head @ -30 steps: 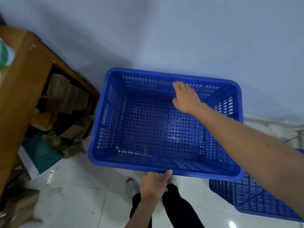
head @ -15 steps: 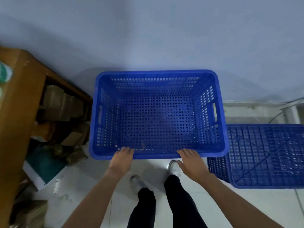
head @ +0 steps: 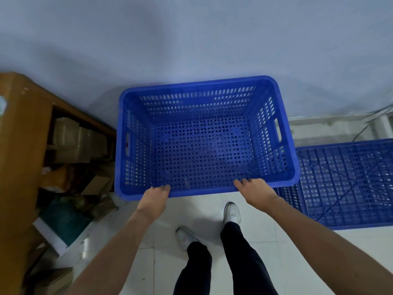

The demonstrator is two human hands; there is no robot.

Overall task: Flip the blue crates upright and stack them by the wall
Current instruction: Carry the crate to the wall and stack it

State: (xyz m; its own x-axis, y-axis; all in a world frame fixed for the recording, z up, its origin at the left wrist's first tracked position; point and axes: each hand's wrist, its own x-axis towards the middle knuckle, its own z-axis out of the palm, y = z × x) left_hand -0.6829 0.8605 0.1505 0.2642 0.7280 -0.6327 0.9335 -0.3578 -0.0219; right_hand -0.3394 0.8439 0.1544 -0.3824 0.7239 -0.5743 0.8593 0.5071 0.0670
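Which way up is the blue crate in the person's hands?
Upright: the blue crate shows its open top and perforated floor; left hand and right hand hold its near rim.

Bare left hand (head: 156, 195) and right hand (head: 255, 191), black trousers (head: 244, 262), white shoes (head: 232, 212).

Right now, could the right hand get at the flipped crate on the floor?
Probably yes: the flipped crate lies beside the right hand with nothing between, though that hand grips the rim of the upright crate.
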